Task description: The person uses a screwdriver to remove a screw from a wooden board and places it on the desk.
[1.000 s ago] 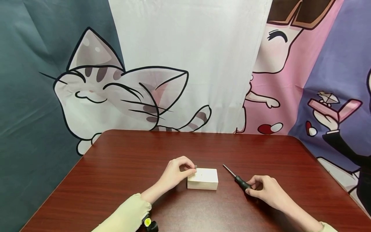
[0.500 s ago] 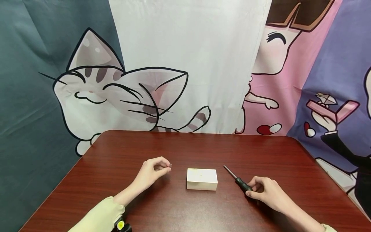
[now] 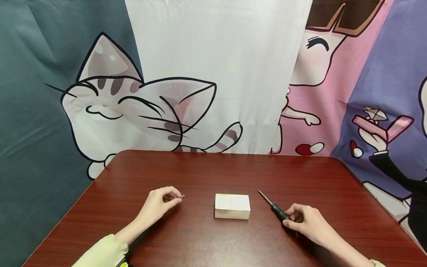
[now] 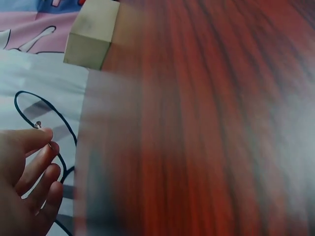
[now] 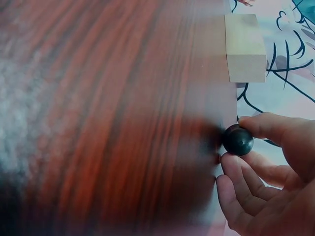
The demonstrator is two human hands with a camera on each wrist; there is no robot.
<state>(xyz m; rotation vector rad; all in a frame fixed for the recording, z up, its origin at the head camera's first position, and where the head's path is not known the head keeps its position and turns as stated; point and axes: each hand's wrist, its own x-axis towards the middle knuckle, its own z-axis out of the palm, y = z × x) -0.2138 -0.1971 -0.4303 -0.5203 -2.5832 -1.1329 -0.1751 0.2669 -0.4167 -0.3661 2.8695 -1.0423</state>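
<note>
A small metal screw (image 4: 38, 125) pokes out between the thumb and fingertip of my left hand (image 3: 159, 202), which pinches it to the left of the white block. Most of the screw is hidden by the fingers. The pale rectangular block (image 3: 232, 207) lies flat mid-table, with a tiny dark mark on its top. To the block's right, my right hand (image 3: 308, 221) grips the black handle of a screwdriver (image 3: 279, 212). Its metal shaft points away and to the left. In the right wrist view the rounded handle end (image 5: 238, 140) sits between thumb and fingers.
Everything stands on a reddish-brown wooden table (image 3: 207, 170). Behind its far edge hangs a cloth backdrop (image 3: 233, 74) printed with a cartoon cat and figures.
My left hand has left the block's left end and moved left and slightly nearer, carrying the screw. My right hand and the screwdriver have barely moved; the block has stayed put.
</note>
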